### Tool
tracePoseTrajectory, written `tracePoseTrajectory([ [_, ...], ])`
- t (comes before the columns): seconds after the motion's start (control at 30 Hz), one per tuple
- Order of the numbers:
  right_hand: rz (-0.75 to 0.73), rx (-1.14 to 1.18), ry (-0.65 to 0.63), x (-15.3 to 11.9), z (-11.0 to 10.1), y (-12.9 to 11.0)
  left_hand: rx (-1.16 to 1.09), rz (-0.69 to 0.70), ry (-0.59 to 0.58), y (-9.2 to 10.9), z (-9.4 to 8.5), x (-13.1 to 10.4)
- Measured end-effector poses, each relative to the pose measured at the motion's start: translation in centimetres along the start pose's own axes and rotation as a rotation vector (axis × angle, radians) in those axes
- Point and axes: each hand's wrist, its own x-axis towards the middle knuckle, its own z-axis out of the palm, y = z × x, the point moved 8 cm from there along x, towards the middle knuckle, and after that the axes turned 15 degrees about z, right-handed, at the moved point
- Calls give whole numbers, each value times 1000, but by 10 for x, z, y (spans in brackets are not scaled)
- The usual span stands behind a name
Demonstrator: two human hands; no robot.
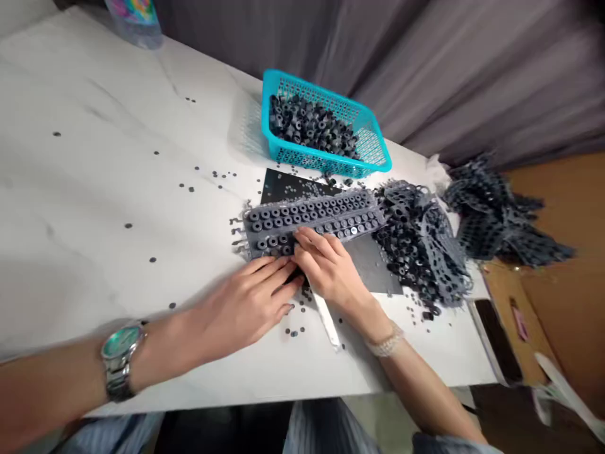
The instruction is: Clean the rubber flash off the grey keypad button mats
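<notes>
A dark grey moulded rubber sheet (309,217) with rows of round, ring-shaped parts lies slantwise on a black mat (371,258). My left hand (255,302), a watch on its wrist, grips the sheet's near edge at the left end, fingers pressed together. Close beside it, my right hand (331,268) is closed with its fingertips over the near row of rings. From under the right palm sticks out a slim white tool (326,321); its working end is hidden by the hands. Small dark discs (293,333) lie scattered near the fingers.
Behind the sheet stands a turquoise basket (326,157) with many loose black rubber parts (312,126). To the right are a heap of parts and perforated scrap sheets (425,239), more scrap (501,214) and a phone-like dark object (496,337). A bottle (139,25) stands far left.
</notes>
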Motion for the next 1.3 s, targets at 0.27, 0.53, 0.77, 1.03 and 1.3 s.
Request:
tracePoseTrajectory([
  [0.27, 572, 158, 112, -8, -1, 68, 15, -14, 22, 0, -4, 1],
  [0.53, 444, 235, 170, -22, -19, 54, 67, -57, 15, 0, -9, 0],
  [0.77, 202, 271, 105, -17, -19, 17, 43, -73, -10, -4, -7, 1],
  [1.03, 125, 219, 79, -19, -14, 11, -27, -91, -69, -10, -1, 5],
  [1.3, 4, 103, -24, -15, -7, -2, -51, -101, -62, -10, 1, 4],
])
